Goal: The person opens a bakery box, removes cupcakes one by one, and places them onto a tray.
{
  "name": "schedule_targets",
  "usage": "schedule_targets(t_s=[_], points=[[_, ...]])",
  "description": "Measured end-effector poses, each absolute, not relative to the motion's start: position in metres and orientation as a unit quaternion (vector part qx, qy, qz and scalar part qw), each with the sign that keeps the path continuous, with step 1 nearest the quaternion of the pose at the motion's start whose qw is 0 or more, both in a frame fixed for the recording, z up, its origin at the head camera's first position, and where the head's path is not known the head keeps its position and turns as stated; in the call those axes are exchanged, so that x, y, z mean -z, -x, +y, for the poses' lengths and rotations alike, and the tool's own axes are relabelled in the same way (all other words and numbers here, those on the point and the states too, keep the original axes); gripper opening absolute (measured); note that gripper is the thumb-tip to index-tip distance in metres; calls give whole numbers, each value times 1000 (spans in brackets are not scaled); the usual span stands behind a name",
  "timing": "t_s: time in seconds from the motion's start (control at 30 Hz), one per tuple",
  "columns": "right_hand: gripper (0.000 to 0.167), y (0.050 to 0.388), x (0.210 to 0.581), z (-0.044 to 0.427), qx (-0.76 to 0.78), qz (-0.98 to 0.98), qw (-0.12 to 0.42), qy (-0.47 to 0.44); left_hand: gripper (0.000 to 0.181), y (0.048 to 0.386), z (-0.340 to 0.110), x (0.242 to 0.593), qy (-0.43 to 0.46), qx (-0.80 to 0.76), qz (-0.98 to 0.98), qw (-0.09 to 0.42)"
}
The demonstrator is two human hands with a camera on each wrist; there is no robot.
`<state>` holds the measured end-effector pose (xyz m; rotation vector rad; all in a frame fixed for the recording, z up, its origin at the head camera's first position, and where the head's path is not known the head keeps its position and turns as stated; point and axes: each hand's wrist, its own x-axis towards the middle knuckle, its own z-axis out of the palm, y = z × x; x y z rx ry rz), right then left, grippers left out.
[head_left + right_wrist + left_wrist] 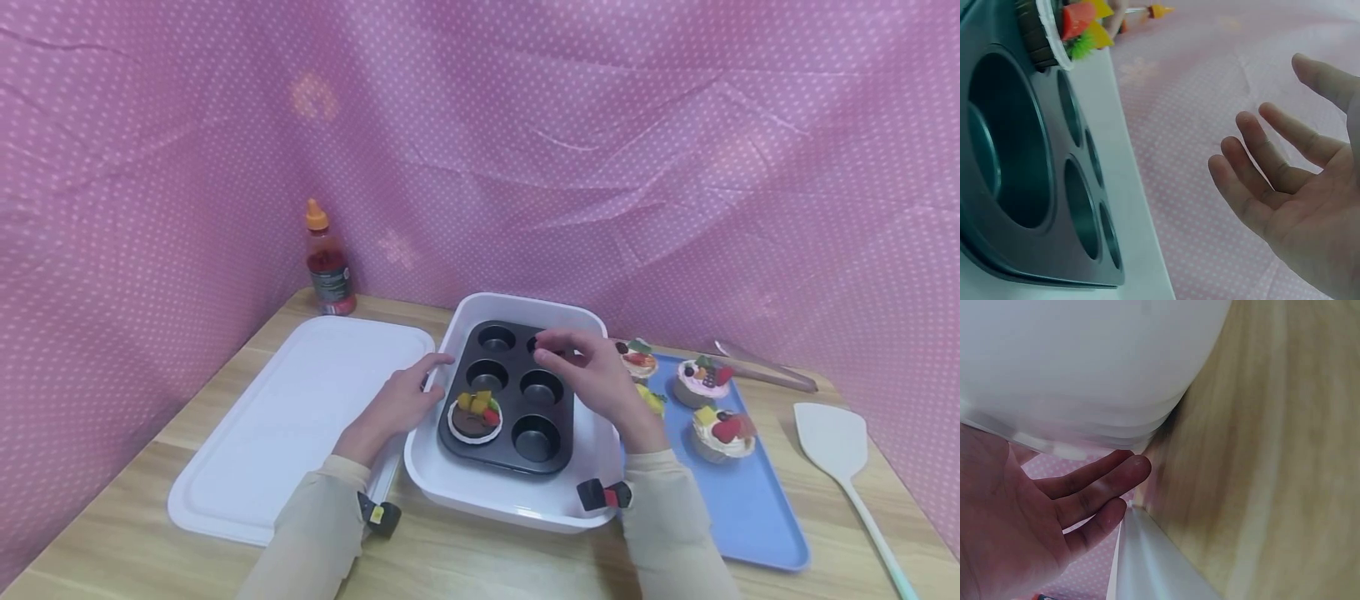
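Observation:
A dark muffin pan (506,454) sits inside a white rectangular tub (517,502). In its front left cup is a chocolate cupcake (474,419) topped with fruit; the other cups in sight hold nothing. My left hand (397,404) is at the tub's left rim. In the left wrist view, several of its fingers (1136,470) extend loosely beside the tub's outer wall. Above the pan's right side hovers my right hand (596,375). The right wrist view shows that hand (1297,194) with fingers spread and slightly bent, nothing in it, apart from the pan.
Right of the tub, a blue tray (757,517) bears several fruit-topped cupcakes (720,437). Beyond it lie metal tongs (772,377) and a white spatula (832,437). On the left are a white lid-like tray (300,425) and a sauce bottle (330,271). A pink dotted cloth (487,167) hangs behind.

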<state>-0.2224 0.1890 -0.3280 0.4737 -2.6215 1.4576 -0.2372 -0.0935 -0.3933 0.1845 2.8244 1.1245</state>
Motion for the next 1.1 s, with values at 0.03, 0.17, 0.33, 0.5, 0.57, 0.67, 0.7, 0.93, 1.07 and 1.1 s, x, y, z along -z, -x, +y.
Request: schedule_targets(t_s=[0.03,0.17,0.33,0.5,0.57,0.67,0.7,0.93,1.07,1.1], points=[[36,223,329,187,-482,-860,49,-158,49,237,-94,393,-61,-368,926,49],[39,224,333,183,-486,-858,32,-162,49,238,-94,393,-61,-367,927,49],[41,224,336,182,-475,-863,6,-172,49,238,-93,392,-56,-369,926,55],[43,224,338,177,-465,-864,-25,-190,48,237,-93,392,-52,-371,925,60],[44,223,339,175,-457,-867,-32,-197,48,237,-93,392,-52,-372,925,60],[48,221,339,171,-440,-873,-36,-207,48,236,-93,391,-54,-372,925,60],[49,221,339,171,-434,-875,-38,-209,48,236,-93,392,-54,-372,925,60],[61,216,338,165,-388,-895,-68,-211,48,237,-93,392,-54,-372,924,62],[61,215,340,161,-376,-896,-73,-227,48,237,-93,392,-55,-372,924,61],[62,215,341,160,-375,-895,-75,-230,48,237,-93,392,-56,-372,925,61]])
